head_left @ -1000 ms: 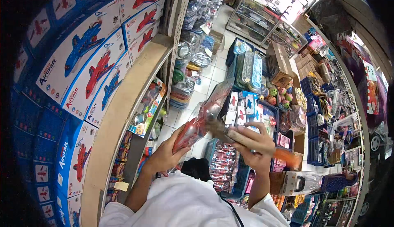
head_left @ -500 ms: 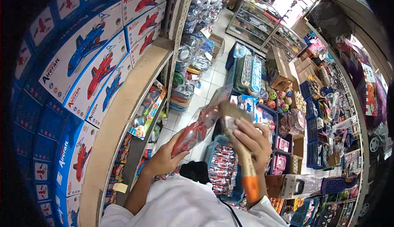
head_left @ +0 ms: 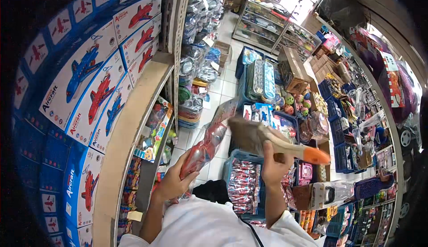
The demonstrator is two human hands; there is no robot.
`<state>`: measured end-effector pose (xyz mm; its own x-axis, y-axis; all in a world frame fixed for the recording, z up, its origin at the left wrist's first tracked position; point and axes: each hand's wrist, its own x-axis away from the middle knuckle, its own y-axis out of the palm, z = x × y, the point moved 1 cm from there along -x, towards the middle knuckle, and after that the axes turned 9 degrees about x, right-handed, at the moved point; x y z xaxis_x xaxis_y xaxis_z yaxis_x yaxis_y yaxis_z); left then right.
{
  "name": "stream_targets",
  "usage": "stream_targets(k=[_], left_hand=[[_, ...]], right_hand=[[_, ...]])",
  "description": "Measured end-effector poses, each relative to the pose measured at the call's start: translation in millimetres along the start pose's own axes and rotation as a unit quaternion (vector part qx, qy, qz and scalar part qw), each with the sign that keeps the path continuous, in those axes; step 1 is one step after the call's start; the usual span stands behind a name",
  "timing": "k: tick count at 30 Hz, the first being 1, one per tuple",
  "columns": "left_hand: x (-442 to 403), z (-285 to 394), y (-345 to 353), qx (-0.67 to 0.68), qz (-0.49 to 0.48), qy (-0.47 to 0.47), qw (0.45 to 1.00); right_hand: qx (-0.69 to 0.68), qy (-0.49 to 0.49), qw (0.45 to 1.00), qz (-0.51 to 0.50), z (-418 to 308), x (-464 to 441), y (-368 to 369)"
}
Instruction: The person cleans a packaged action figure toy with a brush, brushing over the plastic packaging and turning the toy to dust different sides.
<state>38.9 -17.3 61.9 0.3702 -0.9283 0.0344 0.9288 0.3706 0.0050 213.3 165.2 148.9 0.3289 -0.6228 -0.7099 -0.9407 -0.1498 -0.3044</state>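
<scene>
My left hand (head_left: 175,182) is wrapped round a red toy in clear plastic packaging (head_left: 200,154), which tilts up and away from me. In my right hand (head_left: 274,166) is a wide paintbrush (head_left: 285,145), its wooden handle ending in an orange tip that points right. The dark bristles (head_left: 243,135) lie close to the package's right side; whether they touch it I cannot tell. Below the brush stands a blue-green basket (head_left: 229,157) with several rows of similar red packaged items (head_left: 244,182).
Boxes of toy aircraft (head_left: 100,93) fill the shelf (head_left: 120,117) on my left. Stacked plastic-wrapped goods (head_left: 196,68) stand beyond its metal post (head_left: 178,37). White floor tiles (head_left: 216,99) run ahead, with a cardboard box (head_left: 292,70), crates of toys and a glass display case (head_left: 258,24).
The paintbrush has turned from handle-down to nearly level, its orange tip swinging up and right. The packaged toy has shifted slightly left and stands more upright. My view has shifted a little.
</scene>
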Motion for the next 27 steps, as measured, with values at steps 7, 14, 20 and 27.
stream_targets(k=[7,14,20,27], left_hand=[[2,-19,0,0.083,0.007,0.006,0.997],[0,-28,-4,0.143,0.070,-0.030,0.987],[-6,-34,-2,0.232,0.148,-0.011,0.961],[11,-37,9,0.286,0.147,-0.085,0.943]], right_hand=[[-0.306,0.368,0.873,0.097,46,9,-1],[-0.334,0.481,0.808,0.063,57,74,1],[-0.366,0.492,0.785,0.090,49,72,0],[-0.425,0.508,0.745,0.083,51,92,0]])
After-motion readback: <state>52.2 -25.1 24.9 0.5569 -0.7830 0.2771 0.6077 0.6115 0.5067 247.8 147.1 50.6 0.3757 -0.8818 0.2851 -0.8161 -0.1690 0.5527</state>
